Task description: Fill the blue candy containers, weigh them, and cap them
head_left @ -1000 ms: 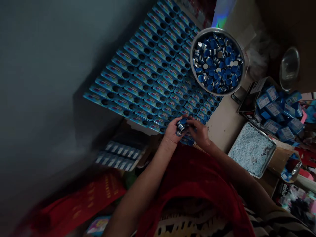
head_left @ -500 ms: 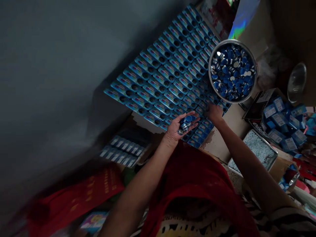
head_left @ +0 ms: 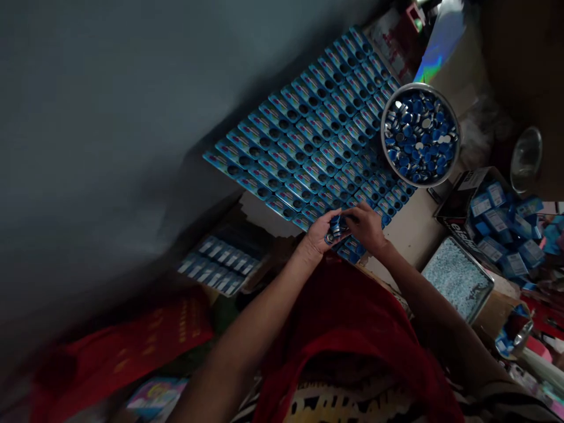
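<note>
Cupped palm up, my left hand holds a small pile of round blue-and-silver caps. My right hand meets it from the right, its bent fingers closing on the caps at the pile's edge; the fingertips are partly hidden. Beneath and beyond both hands, rows of blue printed cards lie side by side, each with a dark round spot at one end. A round metal bowl, full of similar caps, stands at the right end of the rows.
Right of the bowl, an open carton holds blue packets. Below it lies a metal tray of pale blue bits. A box of blue-and-white packs sits lower left, near red cloth. A grey wall borders the left side.
My right hand has drawn back from the cards near the bowl to the caps in my left palm. My left hand stays cupped around them. The view has shifted slightly.
</note>
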`<state>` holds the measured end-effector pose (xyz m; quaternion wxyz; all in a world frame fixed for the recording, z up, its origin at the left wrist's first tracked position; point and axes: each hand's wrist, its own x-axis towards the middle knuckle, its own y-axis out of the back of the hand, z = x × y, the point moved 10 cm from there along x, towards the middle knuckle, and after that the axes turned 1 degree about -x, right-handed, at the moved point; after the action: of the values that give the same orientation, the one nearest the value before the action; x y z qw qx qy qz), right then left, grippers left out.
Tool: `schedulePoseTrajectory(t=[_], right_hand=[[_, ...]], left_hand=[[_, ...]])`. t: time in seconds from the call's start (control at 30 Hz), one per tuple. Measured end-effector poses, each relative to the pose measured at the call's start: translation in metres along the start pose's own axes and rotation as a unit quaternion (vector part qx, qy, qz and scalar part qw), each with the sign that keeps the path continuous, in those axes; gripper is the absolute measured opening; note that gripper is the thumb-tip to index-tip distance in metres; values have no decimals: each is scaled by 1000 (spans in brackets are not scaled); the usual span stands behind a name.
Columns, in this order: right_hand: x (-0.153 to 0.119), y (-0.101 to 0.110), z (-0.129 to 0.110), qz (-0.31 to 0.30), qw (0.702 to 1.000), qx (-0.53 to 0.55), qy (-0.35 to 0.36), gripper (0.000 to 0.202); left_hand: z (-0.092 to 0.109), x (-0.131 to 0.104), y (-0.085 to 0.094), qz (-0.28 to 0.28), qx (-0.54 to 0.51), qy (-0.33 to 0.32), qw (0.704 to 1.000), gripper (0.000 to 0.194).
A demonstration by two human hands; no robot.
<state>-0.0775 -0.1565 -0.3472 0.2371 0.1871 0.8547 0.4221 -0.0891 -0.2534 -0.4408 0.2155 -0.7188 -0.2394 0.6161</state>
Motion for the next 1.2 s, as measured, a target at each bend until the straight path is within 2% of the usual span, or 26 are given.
schedulePoseTrajectory(t=[0.1,0.2,0.27,0.33,0.43,0.53,0.63,0.77,0.83,0.93,1.03,1.1,1.2], right_hand=[[-8,-1,11,28,996,81,-24,21],[-12,19,50,90,980,146,-102,20],[-11,31,75,106,976,113,-154,17],[-3,32,84,73,983,36,-163,13],[11,22,80,0,985,-89,-150,12],[23,13,77,-50,965,-185,-180,14],[33,13,81,-90,946,-230,-210,22],[41,21,80,-126,938,-251,-203,27],[38,27,69,-115,945,-239,-192,22],[31,32,34,-39,980,-149,-124,17],[21,13,-2,-32,999,-39,-8,19],[17,-2,-8,-50,998,-7,23,21],[17,-7,4,-49,998,36,14,28]], left_hand=[[-6,-3,5,17,3,-3,1000,20],[4,-15,1,-17,6,-34,999,29],[17,-24,-1,-36,12,-65,997,34],[30,-31,-1,-45,19,-90,995,38],[42,-37,-7,-65,33,-104,992,40],[43,-35,-14,-77,40,-91,992,41],[40,-28,-17,-88,40,-73,993,43],[35,-20,-14,-90,33,-61,993,42],[32,-18,-9,-81,31,-56,995,40],[27,-16,-4,-73,31,-55,995,36],[21,-11,1,-39,7,-55,998,29],[16,-7,3,-15,-10,-48,999,27],[11,-6,-1,-15,-10,-44,999,27]])
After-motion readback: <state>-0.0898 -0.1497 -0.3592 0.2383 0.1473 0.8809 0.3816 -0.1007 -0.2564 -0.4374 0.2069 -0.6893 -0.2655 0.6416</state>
